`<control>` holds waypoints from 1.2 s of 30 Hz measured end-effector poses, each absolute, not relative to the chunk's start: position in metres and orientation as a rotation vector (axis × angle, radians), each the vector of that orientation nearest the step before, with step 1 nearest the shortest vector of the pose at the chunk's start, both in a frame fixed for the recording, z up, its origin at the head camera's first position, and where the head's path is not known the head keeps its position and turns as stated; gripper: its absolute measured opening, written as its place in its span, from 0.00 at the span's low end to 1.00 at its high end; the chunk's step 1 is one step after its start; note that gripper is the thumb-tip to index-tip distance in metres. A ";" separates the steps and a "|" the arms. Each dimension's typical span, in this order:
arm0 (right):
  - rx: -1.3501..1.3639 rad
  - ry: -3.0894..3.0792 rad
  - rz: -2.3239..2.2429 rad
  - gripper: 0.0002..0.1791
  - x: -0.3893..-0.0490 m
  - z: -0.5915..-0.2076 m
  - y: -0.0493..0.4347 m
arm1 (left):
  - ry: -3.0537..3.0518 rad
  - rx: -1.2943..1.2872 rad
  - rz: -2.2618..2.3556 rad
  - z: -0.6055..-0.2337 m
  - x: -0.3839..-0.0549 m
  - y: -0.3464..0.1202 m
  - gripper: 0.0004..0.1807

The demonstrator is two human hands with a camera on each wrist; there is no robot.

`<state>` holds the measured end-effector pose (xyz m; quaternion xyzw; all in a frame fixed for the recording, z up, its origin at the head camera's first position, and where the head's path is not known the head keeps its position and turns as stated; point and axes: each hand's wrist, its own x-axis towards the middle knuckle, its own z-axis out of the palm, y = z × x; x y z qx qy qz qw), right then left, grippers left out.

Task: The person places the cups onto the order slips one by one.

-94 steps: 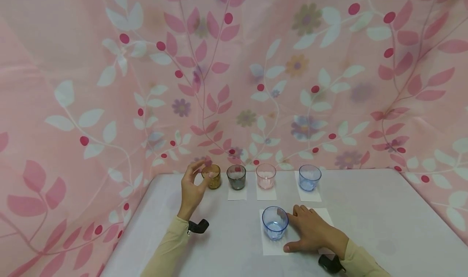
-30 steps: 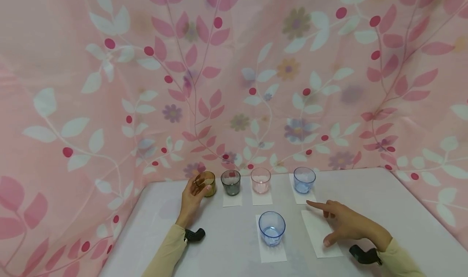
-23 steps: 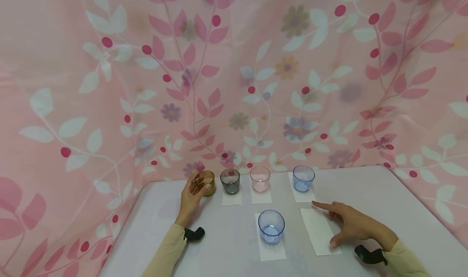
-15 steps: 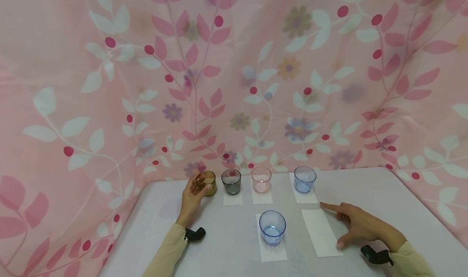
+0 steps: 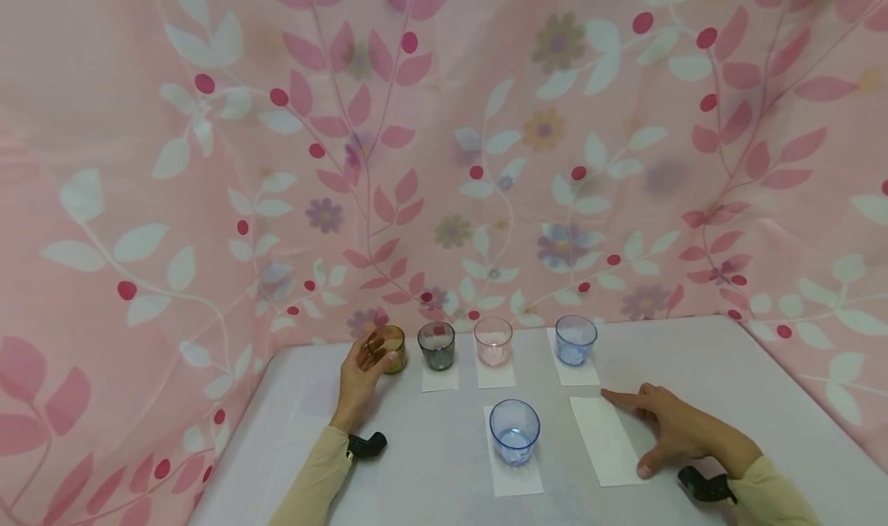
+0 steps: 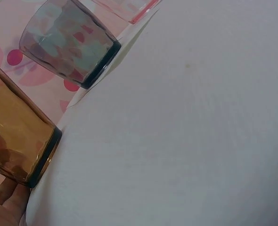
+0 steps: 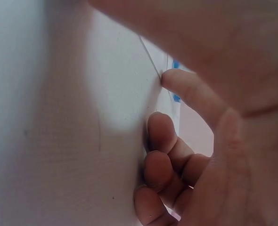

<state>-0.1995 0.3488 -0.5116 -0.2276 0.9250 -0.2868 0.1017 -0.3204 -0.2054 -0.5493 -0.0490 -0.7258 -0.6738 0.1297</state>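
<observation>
At the back left of the table, my left hand (image 5: 358, 383) grips an amber glass (image 5: 395, 350), its fingers behind and thumb in front. The left wrist view shows the amber glass (image 6: 21, 134) large at the left, standing on the table with fingers behind it. My right hand (image 5: 683, 429) rests near the right side of a bare white paper slip (image 5: 605, 441), holding nothing. Its index finger stretches toward the slip's far end and its thumb lies by the near corner; in the right wrist view the other fingers (image 7: 159, 169) are bent against the surface.
A grey glass (image 5: 437, 348), a pink glass (image 5: 493, 345) and a blue glass (image 5: 575, 343) stand in the back row on white slips. Another blue glass (image 5: 514, 433) stands on a slip nearer the front. A pink floral curtain (image 5: 444, 163) hangs behind the table.
My right hand has left the front blue glass and moved right, beside the bare slip. The left hand has come round the amber glass. In the last half second little has moved.
</observation>
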 end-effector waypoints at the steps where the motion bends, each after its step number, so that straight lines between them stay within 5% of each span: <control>1: -0.669 2.733 -0.844 0.63 -0.199 -0.512 0.349 | -2.106 -0.145 -1.961 -0.549 -0.320 -0.206 0.37; 16: -0.619 2.741 -0.775 0.63 -0.200 -0.511 0.347 | -1.963 -0.123 -2.121 -0.511 -0.311 -0.217 0.35; 36: -0.618 2.747 -0.807 0.62 -0.198 -0.511 0.347 | -1.765 -0.504 -2.310 -0.436 -0.265 -0.176 0.35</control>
